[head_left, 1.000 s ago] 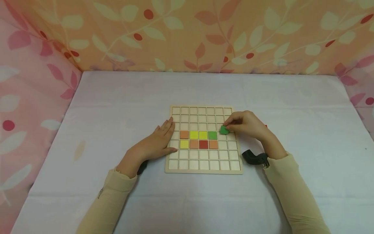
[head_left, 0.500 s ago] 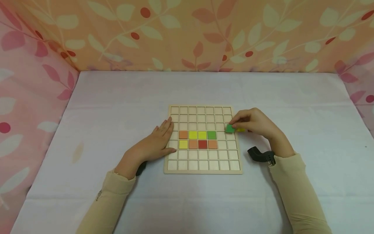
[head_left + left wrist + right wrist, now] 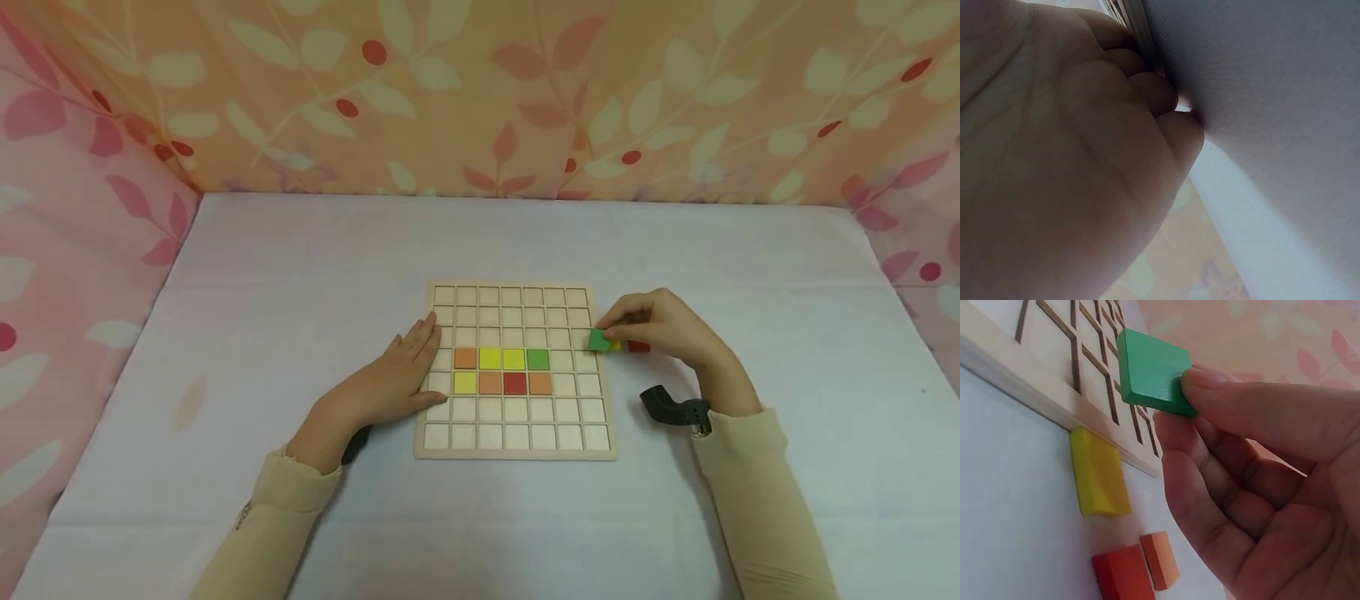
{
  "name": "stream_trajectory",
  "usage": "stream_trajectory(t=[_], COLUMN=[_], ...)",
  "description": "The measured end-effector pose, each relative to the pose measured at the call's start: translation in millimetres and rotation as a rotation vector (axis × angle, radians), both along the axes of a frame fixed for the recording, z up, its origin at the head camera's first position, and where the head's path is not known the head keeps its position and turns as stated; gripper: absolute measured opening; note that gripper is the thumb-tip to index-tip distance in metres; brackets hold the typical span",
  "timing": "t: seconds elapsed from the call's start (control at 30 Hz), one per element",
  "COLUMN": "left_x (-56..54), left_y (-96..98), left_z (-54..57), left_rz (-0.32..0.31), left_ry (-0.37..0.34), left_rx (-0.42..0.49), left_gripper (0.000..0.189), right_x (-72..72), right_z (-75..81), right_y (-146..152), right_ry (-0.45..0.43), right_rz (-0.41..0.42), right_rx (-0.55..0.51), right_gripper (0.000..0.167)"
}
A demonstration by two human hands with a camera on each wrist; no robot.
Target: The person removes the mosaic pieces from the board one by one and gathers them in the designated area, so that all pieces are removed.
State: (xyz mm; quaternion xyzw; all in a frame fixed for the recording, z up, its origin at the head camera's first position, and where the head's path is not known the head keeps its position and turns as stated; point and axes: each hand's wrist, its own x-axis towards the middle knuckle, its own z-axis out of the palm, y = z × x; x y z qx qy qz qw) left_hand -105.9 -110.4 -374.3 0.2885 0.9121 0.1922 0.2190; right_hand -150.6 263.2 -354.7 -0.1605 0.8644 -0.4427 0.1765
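Observation:
A square wooden grid board (image 3: pixel 517 454) lies on a white cloth, with two short rows of orange, yellow, green and red tiles in its middle cells. My right hand (image 3: pixel 671 333) pinches a square green tile (image 3: pixel 1154 369) between thumb and fingers. In the head view this tile appears over the board's right edge; the right wrist view shows it lifted and tilted. Along the board's left edge rests my left hand (image 3: pixel 378 383), fingers extended and thumb apart. The left wrist view shows mostly palm and curved finger sides against the board's side, with the fingertips hidden.
Just right of the board, a yellow tile (image 3: pixel 1099 475), a red tile (image 3: pixel 1124 575) and an orange tile (image 3: pixel 1160 560) lie on the cloth under my right hand. A black wrist mount (image 3: pixel 675 410) juts from the right wrist. Patterned fabric walls (image 3: pixel 495 100) surround the table.
My right hand has moved right with the green tile, from over the grid's cells to the board's right edge, uncovering loose tiles there. My left hand stays on the board.

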Motion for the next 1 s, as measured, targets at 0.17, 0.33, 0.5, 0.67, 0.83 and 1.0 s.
stream_trajectory(t=[0.17,0.33,0.5,0.67,0.83,1.0], left_x=[0.3,0.8,2.2,3.0,2.5,2.0], left_y=[0.2,1.1,0.1,0.1,-0.1,-0.6], left_z=[0.2,1.8,1.3,1.7,1.9,1.6], left_rz=[-0.006,-0.006,-0.008,-0.005,-0.007,-0.006], left_ry=[0.012,0.0,0.0,0.001,0.004,0.008], left_rx=[0.004,0.002,-0.006,-0.004,-0.004,0.0], left_gripper=[0.088,0.088,0.088,0.088,0.087,0.087], right_x=[2.3,3.8,5.7,6.5,6.3,4.2], right_z=[3.4,3.7,3.6,3.8,5.8,5.1], right_y=[8,16,23,29,32,35], right_ry=[0.014,0.037,0.02,0.025,0.025,0.011], right_rz=[-0.029,-0.023,-0.04,-0.058,-0.07,-0.065], right_rx=[0.028,-0.032,-0.043,-0.018,-0.019,-0.016], right_gripper=[0.011,0.014,0.017,0.016,0.015,0.016])
